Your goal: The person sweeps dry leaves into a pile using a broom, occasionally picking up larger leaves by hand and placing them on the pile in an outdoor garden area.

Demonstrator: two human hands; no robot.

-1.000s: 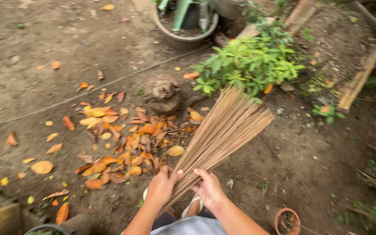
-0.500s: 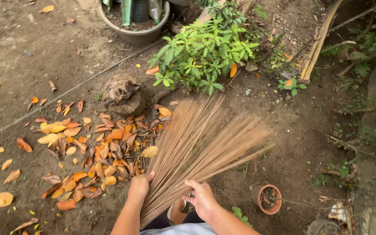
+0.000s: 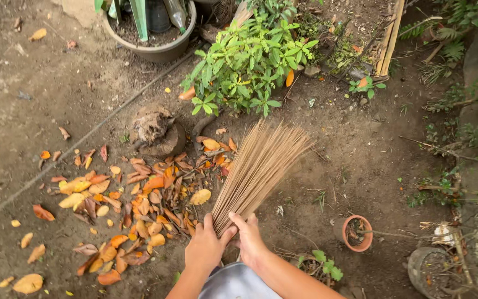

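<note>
1. I am looking down from a head camera at bare brown soil in a garden. Two bare hands meet at the bottom centre of the view.

2. My left hand (image 3: 206, 247) has its grip closed around the narrow bound end of a stick broom (image 3: 258, 166) made of thin, stiff, tan ribs. The fingers wrap it from the left side.

3. My right hand (image 3: 248, 238) is closed on the same bundle from the right, touching the left hand. I judge that the two hands pinch the ribs together so the far end can fan out.

4. The broom points up and to the right, away from my body. Its spread tips rest on or just above the soil, near a leafy green shrub (image 3: 250, 61).

5. A pile of dry orange and brown fallen leaves (image 3: 134, 205) lies just left of the broom, gathered beside a low tree stump (image 3: 156, 130).

6. A wide, dark planter (image 3: 150, 47) stands at the top of the view, beyond the stump.

7. A small terracotta pot (image 3: 355, 232) sits on the soil to the right of my hands, well apart from the broom.

8. A thin dark hose or cable (image 3: 84, 135) runs diagonally across the soil on the left.
</note>
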